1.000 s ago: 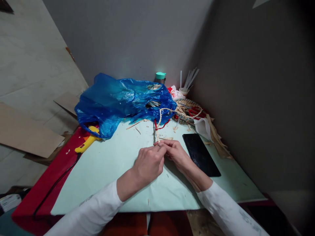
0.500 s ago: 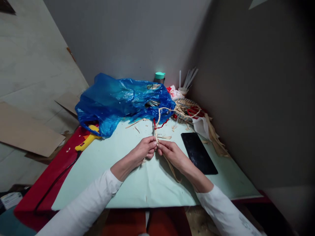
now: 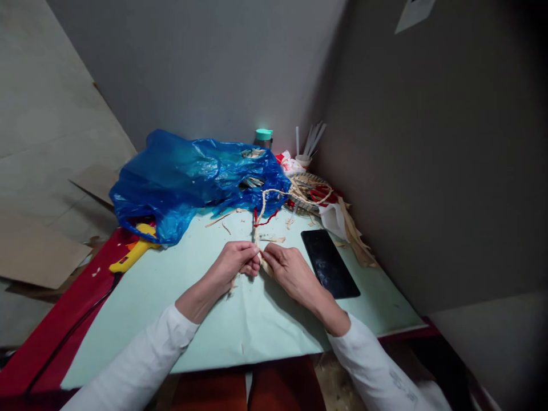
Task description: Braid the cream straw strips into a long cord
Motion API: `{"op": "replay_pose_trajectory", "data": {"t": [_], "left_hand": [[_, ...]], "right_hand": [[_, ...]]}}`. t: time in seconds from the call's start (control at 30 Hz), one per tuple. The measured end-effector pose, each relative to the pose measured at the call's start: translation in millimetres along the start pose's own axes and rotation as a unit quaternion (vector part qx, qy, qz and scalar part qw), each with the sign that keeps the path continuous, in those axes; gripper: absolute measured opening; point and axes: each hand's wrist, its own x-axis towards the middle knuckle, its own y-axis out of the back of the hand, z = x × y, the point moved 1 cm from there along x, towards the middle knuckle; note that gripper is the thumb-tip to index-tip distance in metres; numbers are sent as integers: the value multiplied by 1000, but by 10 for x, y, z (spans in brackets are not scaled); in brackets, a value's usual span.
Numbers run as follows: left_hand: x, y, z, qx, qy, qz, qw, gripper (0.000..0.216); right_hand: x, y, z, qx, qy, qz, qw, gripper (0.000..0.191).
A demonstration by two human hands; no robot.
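Straw-coloured cord runs to 12 o'clock from the left hand and right hand, both nearly closed, fingertips pinching its near stretch, then bends over the basket at 1 o'clock. Judged risk: a slackened pinch could let it untwist; a hard pull could snag it on the basket.

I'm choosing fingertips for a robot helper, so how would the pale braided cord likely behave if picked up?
The pale braided cord would probably flop, since its length curves loosely. It looks light, being slim strands. Its bumpy plait should likely resist slipping.
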Motion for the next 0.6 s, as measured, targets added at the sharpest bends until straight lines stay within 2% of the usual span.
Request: {"op": "replay_pose_trajectory", "data": {"t": [0.1,0.27,0.37,0.43,0.5,0.57,0.6], "left_hand": [[16,48,29,-3,30,-11,999,20],[26,41,-1,-43,-3,6,999,21],[15,21,-15,-61,-16,15,998,24],[9,19,-14,-70,-17,20,997,26],[7,24,-7,-76,-19,22,997,27],[8,30,1,-73,-18,17,997,27],[8,32,4,-69,-16,13,997,27]], "right_hand": [[-3,-37,7,-21,23,-13,999,24],[-38,21,-103,-91,36,-29,995,22],[-42,326,-93,-139,11,-33,990,29],[-24,651,42,-184,-35,29,982,33],[0,982,268,-270,-106,119,950,31],[26,1209,528,-376,-201,120,896,28],[41,1271,642,-390,-224,116,886,28]]}}
